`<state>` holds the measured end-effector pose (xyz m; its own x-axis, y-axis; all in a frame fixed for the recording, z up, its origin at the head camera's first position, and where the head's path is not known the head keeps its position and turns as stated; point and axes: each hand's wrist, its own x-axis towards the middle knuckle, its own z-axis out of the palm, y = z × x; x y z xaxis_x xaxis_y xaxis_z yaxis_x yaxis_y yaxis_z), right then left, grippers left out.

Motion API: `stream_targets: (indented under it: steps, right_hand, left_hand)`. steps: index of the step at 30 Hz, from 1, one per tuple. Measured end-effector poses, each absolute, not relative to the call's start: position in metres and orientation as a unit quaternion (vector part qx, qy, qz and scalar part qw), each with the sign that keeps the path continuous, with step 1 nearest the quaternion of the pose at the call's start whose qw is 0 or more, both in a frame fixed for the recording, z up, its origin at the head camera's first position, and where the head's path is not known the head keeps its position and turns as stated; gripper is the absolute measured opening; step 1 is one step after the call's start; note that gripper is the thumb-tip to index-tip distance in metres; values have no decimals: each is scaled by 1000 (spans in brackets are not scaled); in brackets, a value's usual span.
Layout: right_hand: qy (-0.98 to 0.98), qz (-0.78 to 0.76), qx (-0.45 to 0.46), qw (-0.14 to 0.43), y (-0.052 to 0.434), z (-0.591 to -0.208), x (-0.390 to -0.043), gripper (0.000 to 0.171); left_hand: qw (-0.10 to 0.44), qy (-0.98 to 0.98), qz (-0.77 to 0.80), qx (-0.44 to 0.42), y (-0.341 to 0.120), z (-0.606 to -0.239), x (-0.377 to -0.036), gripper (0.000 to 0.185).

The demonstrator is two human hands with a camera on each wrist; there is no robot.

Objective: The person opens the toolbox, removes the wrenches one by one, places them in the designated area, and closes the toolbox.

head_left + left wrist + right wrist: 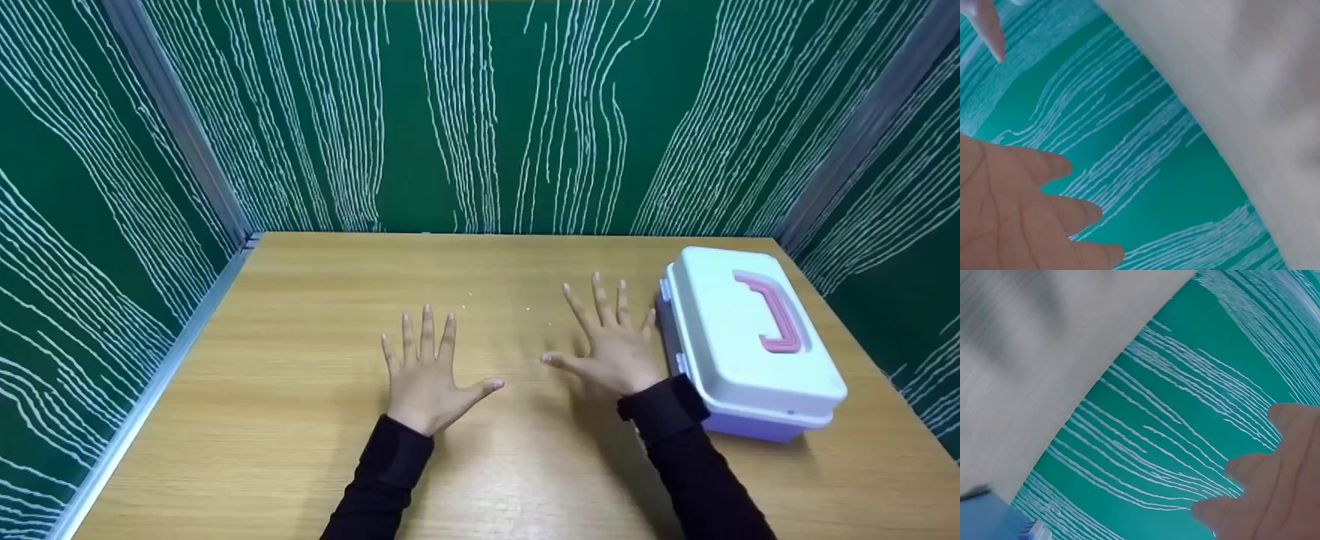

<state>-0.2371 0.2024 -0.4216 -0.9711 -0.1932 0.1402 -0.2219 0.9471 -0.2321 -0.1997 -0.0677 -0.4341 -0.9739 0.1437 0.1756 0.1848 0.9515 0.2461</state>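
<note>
Both hands are spread flat over the wooden table [315, 450], palms down, fingers straight. My left hand [425, 367] is at the middle of the table and holds nothing; its palm and fingers [1067, 214] show in the left wrist view against the green wall. My right hand [611, 341] lies just left of a white and lilac plastic case [739, 341] with a pink handle [772, 311] on its shut lid. The little finger is close to the case's side; whether it touches I cannot tell. The right wrist view shows my right hand's fingers [1266, 495] and a blue corner of the case [994, 517].
Green walls with white wavy lines [480, 112] close in the table at the back and on both sides. A metal rail [150, 375] runs along the table's left edge. A few tiny crumbs [529, 307] lie between the hands.
</note>
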Motion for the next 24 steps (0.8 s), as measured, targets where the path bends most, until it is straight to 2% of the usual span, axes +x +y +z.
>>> stream_targets:
  steps: [7, 15, 24]
  right_hand:
    - [-979, 156, 104, 85, 219, -401, -226, 102]
    - [-964, 181, 110, 162, 258, -380, -204, 92]
    - [-962, 232, 80, 122, 333, -371, -198, 89]
  left_hand:
    - [54, -971, -210, -105, -59, -434, -198, 104]
    - [16, -935, -315, -163, -37, -433, -196, 99]
    - [-34, -903, -378, -202, 0, -434, -194, 99]
